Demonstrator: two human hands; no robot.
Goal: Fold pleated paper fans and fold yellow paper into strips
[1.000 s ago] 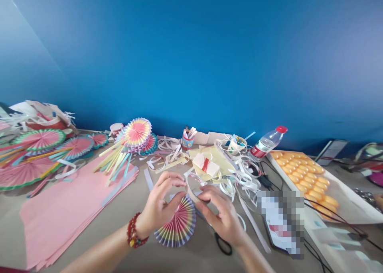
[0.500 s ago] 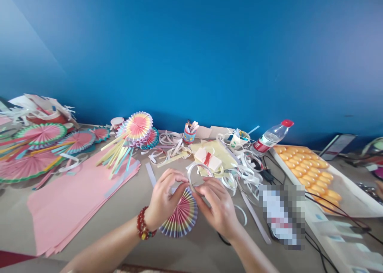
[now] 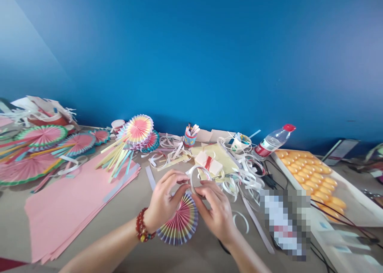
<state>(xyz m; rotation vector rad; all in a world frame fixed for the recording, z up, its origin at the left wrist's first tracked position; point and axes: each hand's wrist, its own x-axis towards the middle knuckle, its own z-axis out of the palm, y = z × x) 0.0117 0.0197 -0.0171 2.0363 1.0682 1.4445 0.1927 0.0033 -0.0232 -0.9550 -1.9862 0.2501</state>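
Note:
My right hand point(image 3: 218, 209) holds a thin whitish ring, which looks like a narrow tape roll point(image 3: 192, 181), upright between thumb and fingers. My left hand point(image 3: 167, 199) wears beaded bracelets and pinches at the ring's left edge with thumb and forefinger. Whether a tape end lies between those fingertips is too small to tell. Below both hands, a round pleated paper fan point(image 3: 180, 224) in pink, yellow and purple rests on the table, its upper part partly covered by my left hand.
Pink paper sheets point(image 3: 66, 209) and finished fans point(image 3: 139, 130) lie left. Curled white strips point(image 3: 248, 173), a small box with a red band point(image 3: 208, 162) and a pen cup point(image 3: 190, 137) sit behind. Rightward are a bottle point(image 3: 273, 141), cables, a blurred-out object point(image 3: 284, 225) and a tray of orange pieces point(image 3: 311, 177).
The view has shifted slightly. Both hands keep nearly the same pose around the tape roll, and a little more of the fan's left side shows.

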